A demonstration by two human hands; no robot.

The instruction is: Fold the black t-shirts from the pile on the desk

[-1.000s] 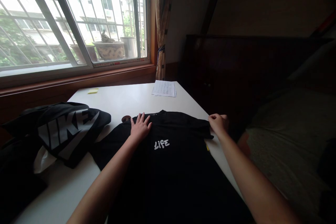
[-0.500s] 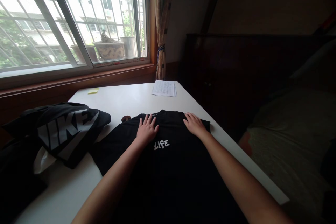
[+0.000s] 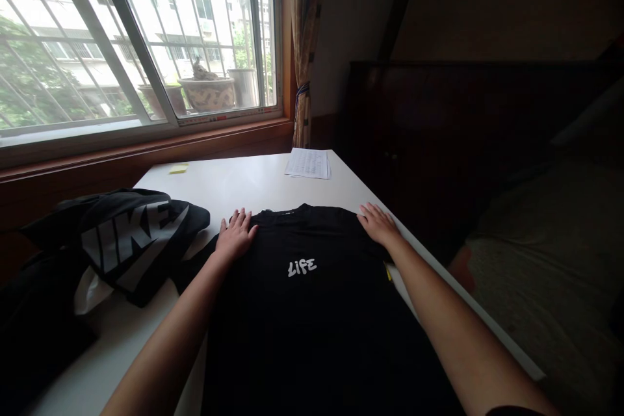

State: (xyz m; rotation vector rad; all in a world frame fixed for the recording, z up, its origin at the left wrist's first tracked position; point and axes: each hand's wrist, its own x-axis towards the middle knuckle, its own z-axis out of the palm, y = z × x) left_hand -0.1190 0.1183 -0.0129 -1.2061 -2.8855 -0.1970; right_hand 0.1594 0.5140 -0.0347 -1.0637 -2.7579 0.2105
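A black T-shirt [image 3: 312,312] lies spread on the white table [image 3: 229,179], its collar toward the far side and white lettering below it. My left hand [image 3: 236,234] rests flat on the shirt's left shoulder with its fingers apart. On the other shoulder, close to the table's right edge, my right hand [image 3: 379,223] lies with fingers stretched out. Neither hand grips the cloth. A small yellow spot shows beside the shirt's right side, under my right forearm.
Dark clothing with large grey lettering [image 3: 131,240] is heaped at the left. Paper sheets [image 3: 309,163] and a yellow sticky note [image 3: 178,169] lie at the far end. A window with a curtain [image 3: 303,104] stands beyond. Pale fabric [image 3: 526,260] is at the right.
Both hands have moved outward, the left from beside the collar to the left shoulder, the right toward the table edge. A round brown item near the left shoulder no longer shows.
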